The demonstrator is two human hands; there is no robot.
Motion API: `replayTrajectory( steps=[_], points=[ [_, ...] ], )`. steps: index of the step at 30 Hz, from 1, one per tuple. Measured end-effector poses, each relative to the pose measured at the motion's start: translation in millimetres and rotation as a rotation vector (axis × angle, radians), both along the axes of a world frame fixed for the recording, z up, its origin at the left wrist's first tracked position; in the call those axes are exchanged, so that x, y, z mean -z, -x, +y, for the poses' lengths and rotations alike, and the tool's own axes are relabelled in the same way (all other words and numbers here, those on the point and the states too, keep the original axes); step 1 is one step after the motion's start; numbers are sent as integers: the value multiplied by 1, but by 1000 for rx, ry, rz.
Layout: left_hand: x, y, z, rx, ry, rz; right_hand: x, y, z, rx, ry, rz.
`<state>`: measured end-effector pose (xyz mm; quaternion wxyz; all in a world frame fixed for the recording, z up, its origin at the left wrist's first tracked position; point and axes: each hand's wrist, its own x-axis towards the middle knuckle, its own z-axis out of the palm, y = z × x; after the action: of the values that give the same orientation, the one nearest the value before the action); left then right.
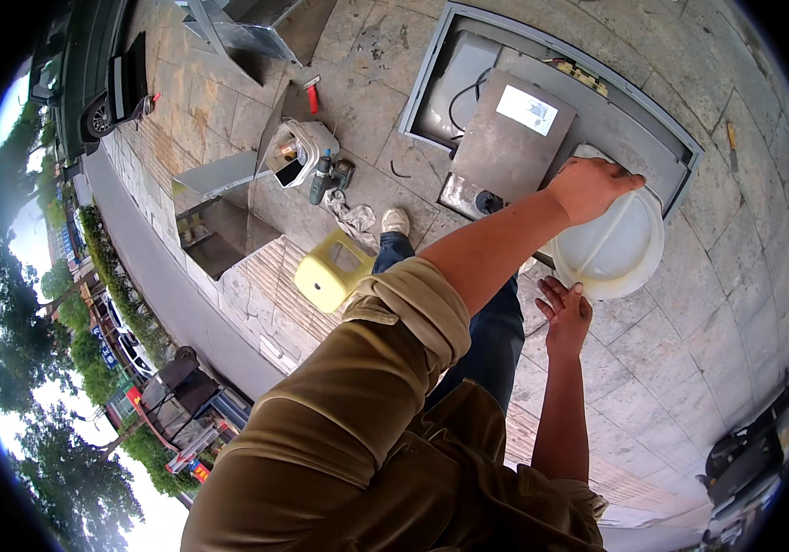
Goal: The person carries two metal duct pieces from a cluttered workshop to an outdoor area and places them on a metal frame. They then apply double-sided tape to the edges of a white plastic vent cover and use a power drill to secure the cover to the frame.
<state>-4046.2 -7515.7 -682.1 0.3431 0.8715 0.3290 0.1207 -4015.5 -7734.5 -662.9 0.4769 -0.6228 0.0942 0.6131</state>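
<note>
A round white plastic bucket (597, 241) is at the right, tilted so that its pale inside shows, with a thin strip running across it. My left hand (589, 190) reaches over from the left, its fingers closed on the bucket's far rim. Below the near rim is my right hand (566, 316), palm up with fingers apart; its thumb tip is at the rim's edge. Just beyond the bucket, a shallow grey metal housing (670, 124) lies on the paving, with a flat metal box (509, 138) and a black cable (459, 103) in it.
Left of my legs stand a yellow plastic stool (332, 271), a cordless drill (328, 177), a white rag (353, 219) and a white tub of tools (300, 152). Bent sheet-metal pieces (224, 225) lie farther left. A red-handled scraper (311, 95) rests on the paving.
</note>
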Motion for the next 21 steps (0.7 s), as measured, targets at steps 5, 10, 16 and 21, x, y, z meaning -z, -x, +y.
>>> replayTrajectory(
  steps=[5, 10, 16, 21],
  points=[
    [-20, 29, -7, -112, 30, -153, 12, 9, -6, 4, 104, -127],
    [-59, 191, -15, -259, 39, -477, -2, 53, -15, 150, 126, -295],
    [7, 496, -34, -539, 314, 94, -18, 207, -1, -23, 154, -243],
    [88, 674, -36, -722, 449, 471, -8, 346, 69, -297, 21, -120]
  ],
)
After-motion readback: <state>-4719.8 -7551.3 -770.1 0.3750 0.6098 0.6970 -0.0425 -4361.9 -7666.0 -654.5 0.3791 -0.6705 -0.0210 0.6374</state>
